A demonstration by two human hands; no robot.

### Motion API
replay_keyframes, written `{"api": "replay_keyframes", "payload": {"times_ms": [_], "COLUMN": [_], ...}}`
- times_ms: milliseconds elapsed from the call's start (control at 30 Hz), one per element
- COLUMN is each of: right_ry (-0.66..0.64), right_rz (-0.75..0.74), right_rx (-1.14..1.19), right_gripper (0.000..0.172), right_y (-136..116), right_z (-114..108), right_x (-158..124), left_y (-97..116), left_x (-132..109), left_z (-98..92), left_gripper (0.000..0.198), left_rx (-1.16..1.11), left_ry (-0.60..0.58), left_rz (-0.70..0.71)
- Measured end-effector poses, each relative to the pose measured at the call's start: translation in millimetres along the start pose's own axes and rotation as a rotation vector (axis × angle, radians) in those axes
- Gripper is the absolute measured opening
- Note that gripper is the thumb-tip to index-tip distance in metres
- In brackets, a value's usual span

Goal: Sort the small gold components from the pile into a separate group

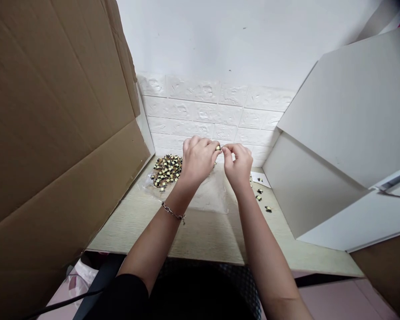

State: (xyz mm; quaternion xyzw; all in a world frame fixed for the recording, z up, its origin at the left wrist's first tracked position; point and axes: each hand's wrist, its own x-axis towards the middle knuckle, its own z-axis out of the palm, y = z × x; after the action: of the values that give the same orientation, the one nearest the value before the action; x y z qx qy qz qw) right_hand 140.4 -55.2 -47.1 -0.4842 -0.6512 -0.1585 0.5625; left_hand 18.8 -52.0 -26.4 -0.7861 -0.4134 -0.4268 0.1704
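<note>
The fingers of your left hand (199,161) clamp a small yellow-black component (218,147); your right hand (237,163) pinches together just beside it, above the worktop (206,238). Apparently you're working this piece, which calls for steadiness.

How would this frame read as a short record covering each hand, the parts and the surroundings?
Left hand: holds a yellow-and-black component
Right hand: beside that component, fingers pinched; grip unclear
Pile: similar components on clear plastic, left side
Loose pieces: on the tabletop, right side
White card: near the loose pieces
Left wrist: chain bracelet
</note>
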Motion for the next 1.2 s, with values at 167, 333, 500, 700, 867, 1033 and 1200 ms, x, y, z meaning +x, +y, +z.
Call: {"api": "replay_keyframes", "payload": {"times_ms": [167, 333, 500, 700, 867, 1033, 1200], "right_ry": [0.016, -0.011, -0.045, -0.104, -0.132, -0.151, -0.179], "right_rz": [0.013, 0.037, 0.058, 0.109, 0.169, 0.214, 0.247], "right_rx": [0.004, 0.053, 0.142, 0.256, 0.345, 0.379, 0.417], "right_gripper": [0.016, 0.016, 0.016, 0.017, 0.016, 0.016, 0.017], "right_y": [-4.3, -2.9, 2.3, 10.4, 12.9, 13.1, 12.2], "right_z": [-10.8, -13.0, -12.3, -8.9, -6.5, -5.9, -5.9], "right_x": [-3.3, -3.9, -4.8, -5.1, -5.8, -5.6, -5.6], "left_y": [4.2, 1.8, -3.2, -12.2, -14.7, -13.7, -14.9], "left_x": [-6.4, -8.5, -8.3, -6.2, -6.3, -6.3, -5.1], "left_z": [-1.6, 3.6, 7.0, 8.1, 8.4, 6.4, 6.7], "left_gripper": [0.023, 0.023, 0.022, 0.019, 0.019, 0.018, 0.019], "left_rx": [-0.053, -0.141, -0.228, -0.374, -0.443, -0.479, -0.504], "left_ry": [0.039, 0.067, 0.026, -0.061, -0.087, -0.12, -0.158], "left_rz": [0.002, -0.027, -0.051, -0.085, -0.062, -0.065, -0.075]}}
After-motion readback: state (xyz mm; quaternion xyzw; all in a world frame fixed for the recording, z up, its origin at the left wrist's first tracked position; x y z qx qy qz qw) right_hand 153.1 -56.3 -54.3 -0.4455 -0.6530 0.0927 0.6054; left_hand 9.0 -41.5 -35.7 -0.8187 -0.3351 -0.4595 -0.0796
